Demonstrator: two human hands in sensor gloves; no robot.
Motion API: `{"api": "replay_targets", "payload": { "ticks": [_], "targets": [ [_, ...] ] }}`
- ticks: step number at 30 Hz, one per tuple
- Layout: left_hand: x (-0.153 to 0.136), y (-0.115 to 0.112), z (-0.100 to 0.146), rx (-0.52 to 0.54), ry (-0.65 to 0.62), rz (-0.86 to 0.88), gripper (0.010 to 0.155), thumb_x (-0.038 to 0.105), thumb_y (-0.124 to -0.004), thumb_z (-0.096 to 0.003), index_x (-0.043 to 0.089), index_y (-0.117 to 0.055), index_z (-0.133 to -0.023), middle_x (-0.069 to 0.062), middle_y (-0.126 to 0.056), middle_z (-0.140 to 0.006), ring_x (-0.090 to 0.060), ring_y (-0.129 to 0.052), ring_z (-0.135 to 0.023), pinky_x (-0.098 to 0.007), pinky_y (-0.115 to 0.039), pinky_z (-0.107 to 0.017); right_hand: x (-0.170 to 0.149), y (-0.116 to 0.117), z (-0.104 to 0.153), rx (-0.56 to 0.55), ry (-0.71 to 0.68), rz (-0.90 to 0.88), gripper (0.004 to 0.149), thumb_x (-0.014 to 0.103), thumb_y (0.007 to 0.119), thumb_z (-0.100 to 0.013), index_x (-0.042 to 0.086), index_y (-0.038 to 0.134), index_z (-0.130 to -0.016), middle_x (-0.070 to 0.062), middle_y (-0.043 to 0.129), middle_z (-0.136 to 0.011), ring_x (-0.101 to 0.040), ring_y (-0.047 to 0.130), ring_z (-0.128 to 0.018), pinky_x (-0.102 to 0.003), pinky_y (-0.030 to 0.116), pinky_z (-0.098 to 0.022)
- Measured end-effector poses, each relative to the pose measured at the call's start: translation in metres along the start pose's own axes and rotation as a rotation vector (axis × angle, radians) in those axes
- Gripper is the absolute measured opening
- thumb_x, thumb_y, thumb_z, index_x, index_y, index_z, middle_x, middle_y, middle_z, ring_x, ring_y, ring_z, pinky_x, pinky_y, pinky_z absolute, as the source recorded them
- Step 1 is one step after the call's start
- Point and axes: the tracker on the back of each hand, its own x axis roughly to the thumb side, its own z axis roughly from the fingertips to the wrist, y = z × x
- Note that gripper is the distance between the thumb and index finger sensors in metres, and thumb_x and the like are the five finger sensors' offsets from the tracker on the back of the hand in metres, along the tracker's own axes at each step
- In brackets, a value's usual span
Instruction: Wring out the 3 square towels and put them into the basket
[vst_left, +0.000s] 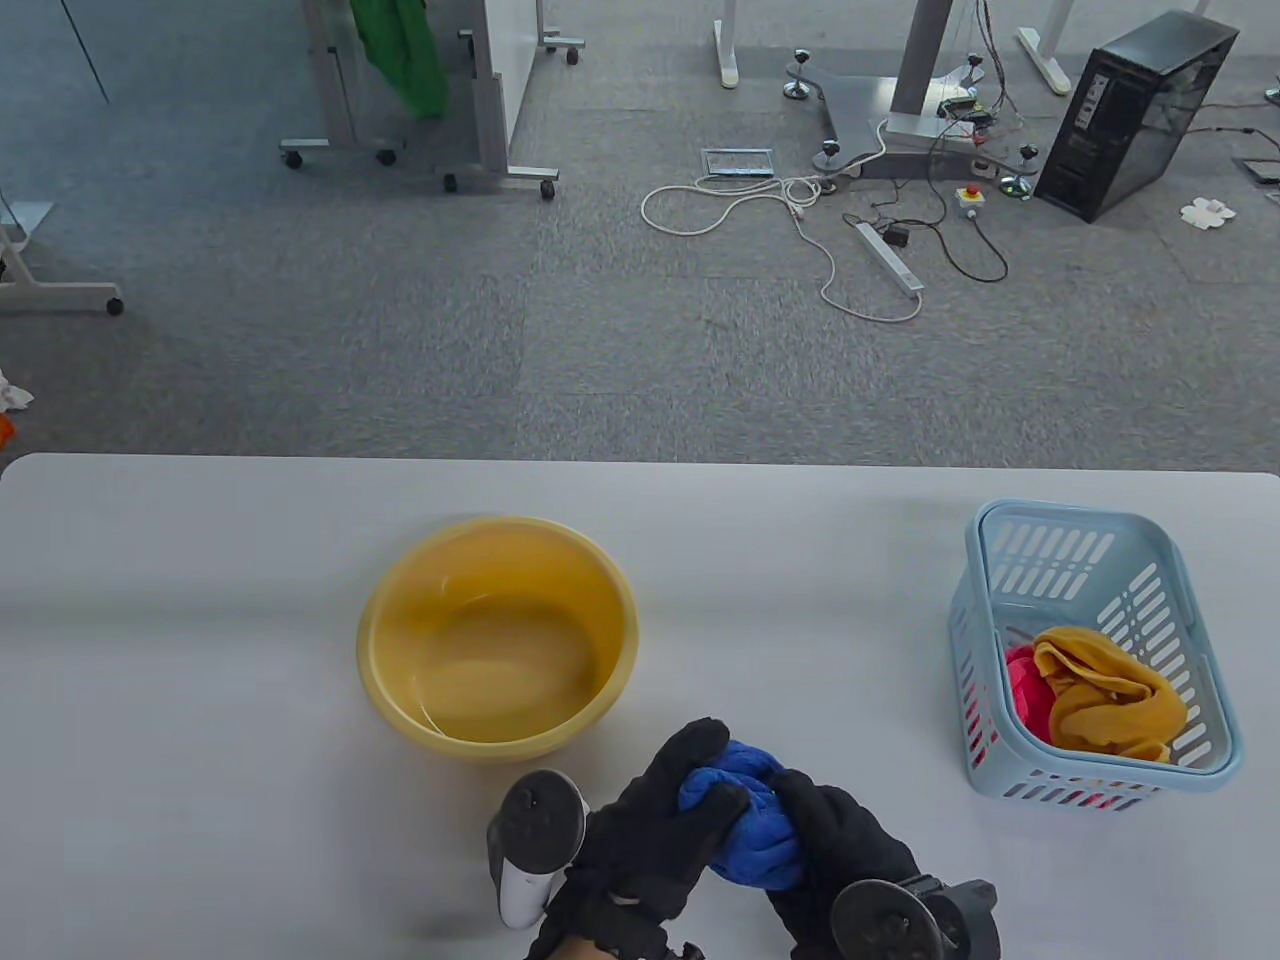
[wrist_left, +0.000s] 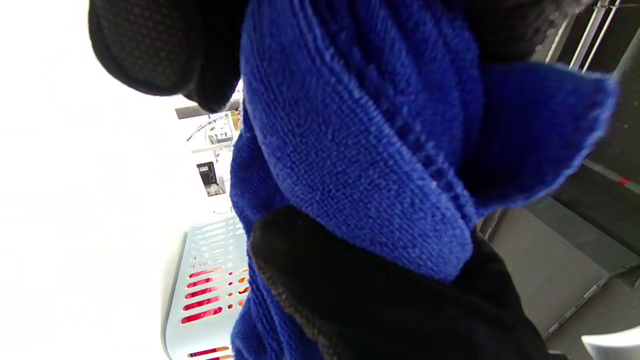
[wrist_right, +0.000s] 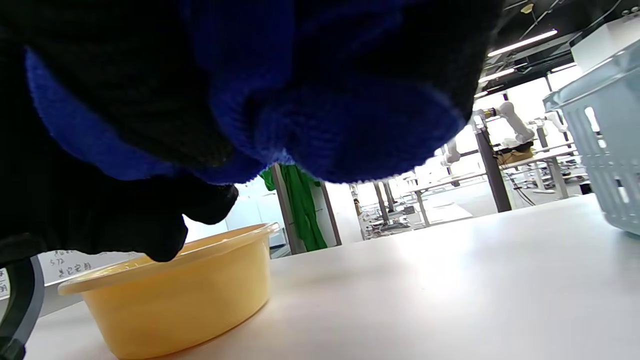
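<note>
A bunched blue towel (vst_left: 752, 825) is held above the table's front edge, right of the yellow basin (vst_left: 497, 640). My left hand (vst_left: 668, 815) grips its left side and my right hand (vst_left: 832, 828) grips its right side, fingers curled round the cloth. Up close the blue towel (wrist_left: 360, 165) shows twisted folds between black gloved fingers (wrist_left: 350, 280). From below, the blue towel (wrist_right: 320, 115) hangs clear of the table. The light blue basket (vst_left: 1095, 650) at the right holds a mustard-yellow towel (vst_left: 1110, 692) and a pink-red towel (vst_left: 1030, 690).
The yellow basin (wrist_right: 175, 295) stands left of my hands and holds a little water. The white table (vst_left: 200, 620) ends at a far edge with grey carpet, cables and desk legs beyond. The basket wall (wrist_right: 600, 150) is at the right.
</note>
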Motion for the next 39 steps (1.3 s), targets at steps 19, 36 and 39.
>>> {"api": "replay_targets", "payload": {
  "ticks": [19,36,39],
  "targets": [
    [0.01,0.018,0.006,0.17,-0.134,-0.37,0.074,0.055,-0.083,-0.0547,0.025,-0.051,-0.115,-0.017,-0.05,-0.115,-0.051,-0.055,-0.104,-0.072,-0.05,-0.067,-0.061,-0.062,0.004,-0.031,0.248,-0.034,0.083,0.038,0.104,-0.042,0.012,0.057,-0.106,-0.017,0.081,-0.086,-0.034,0.094,-0.057,-0.047,0.087,-0.047],
    [0.006,0.02,0.007,0.153,-0.09,-0.429,0.072,0.051,-0.079,-0.0574,0.023,-0.047,-0.116,-0.018,-0.039,-0.118,-0.051,-0.038,-0.108,-0.075,-0.037,-0.068,-0.137,-0.133,-0.013,-0.29,0.539,-0.222,0.092,0.037,0.098,-0.049,0.016,0.034,-0.112,-0.018,0.065,-0.098,-0.037,0.084,-0.073,-0.055,0.075,-0.061],
    [0.006,0.02,0.006,0.148,-0.086,-0.435,0.073,0.052,-0.079,-0.0572,0.024,-0.046,-0.117,-0.018,-0.038,-0.118,-0.051,-0.037,-0.109,-0.075,-0.037,-0.068,-0.155,-0.141,-0.015,-0.347,0.613,-0.2,0.092,0.036,0.097,-0.051,0.016,0.031,-0.112,-0.017,0.062,-0.099,-0.037,0.082,-0.075,-0.056,0.072,-0.064]
  ]
}}
